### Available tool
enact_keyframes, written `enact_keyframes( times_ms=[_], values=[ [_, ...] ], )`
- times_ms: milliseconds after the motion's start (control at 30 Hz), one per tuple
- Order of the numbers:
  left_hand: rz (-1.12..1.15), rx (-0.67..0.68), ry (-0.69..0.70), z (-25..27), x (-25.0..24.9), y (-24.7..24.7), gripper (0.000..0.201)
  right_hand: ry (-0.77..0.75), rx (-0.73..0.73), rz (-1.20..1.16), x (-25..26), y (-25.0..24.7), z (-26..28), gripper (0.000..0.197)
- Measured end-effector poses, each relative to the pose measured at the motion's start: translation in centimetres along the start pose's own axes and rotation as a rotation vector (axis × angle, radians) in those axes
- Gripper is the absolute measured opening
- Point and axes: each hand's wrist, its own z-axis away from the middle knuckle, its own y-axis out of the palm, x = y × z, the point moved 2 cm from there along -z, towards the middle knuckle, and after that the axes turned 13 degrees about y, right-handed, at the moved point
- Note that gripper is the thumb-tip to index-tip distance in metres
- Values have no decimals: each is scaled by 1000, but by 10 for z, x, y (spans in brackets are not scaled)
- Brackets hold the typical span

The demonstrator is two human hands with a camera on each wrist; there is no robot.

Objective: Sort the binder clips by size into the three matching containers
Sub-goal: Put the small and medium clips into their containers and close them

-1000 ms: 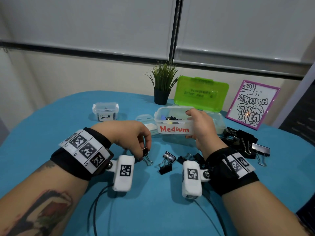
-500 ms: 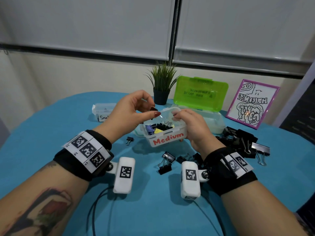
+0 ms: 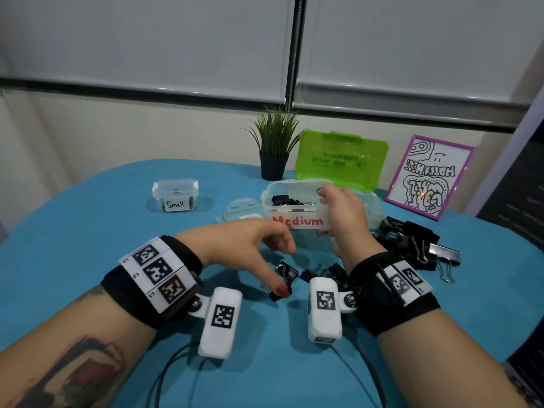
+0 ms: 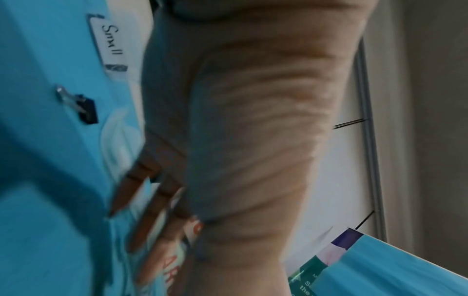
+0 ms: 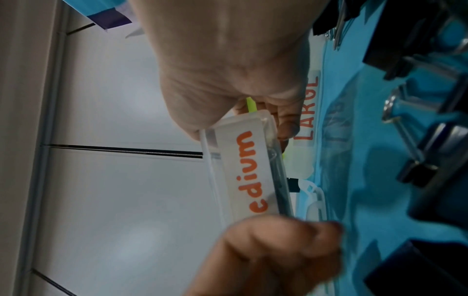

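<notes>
In the head view, the clear box labelled "Medium" (image 3: 297, 212) is held above the blue desk (image 3: 88, 231) by the right hand (image 3: 343, 219), whose fingers are curled round its right end; dark binder clips are seen inside it. The left hand (image 3: 256, 245) is lowered in front of the box with fingers loosely spread and nothing held, its thumb just above a black clip (image 3: 284, 279) on the desk. A small box marked "Small" (image 3: 175, 195) is seen far left, and a pile of large clips (image 3: 412, 245) lies to the right.

Only the right wrist view shows the word "LARGE" on the green-lidded box (image 5: 310, 108) behind. Only the left wrist view, which is blurred, shows a lone small clip (image 4: 81, 107) near the "Small" label.
</notes>
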Motion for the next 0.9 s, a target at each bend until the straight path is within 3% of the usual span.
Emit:
enact_keyframes(
  times_ms=[133, 267, 500, 900],
  values=[
    [-14, 87, -64, -3, 6, 4, 55, -4, -5, 0, -1, -1, 0, 12],
    [-15, 71, -80, -4, 5, 3, 40, -4, -7, 14, -2, -1, -1, 13],
    [-12, 60, -70, -3, 4, 4, 35, -11, -1, 32, -2, -1, -1, 13],
    [97, 32, 88, -2, -2, 1, 28, 5, 36, 52, -3, 1, 0, 11]
  ],
)
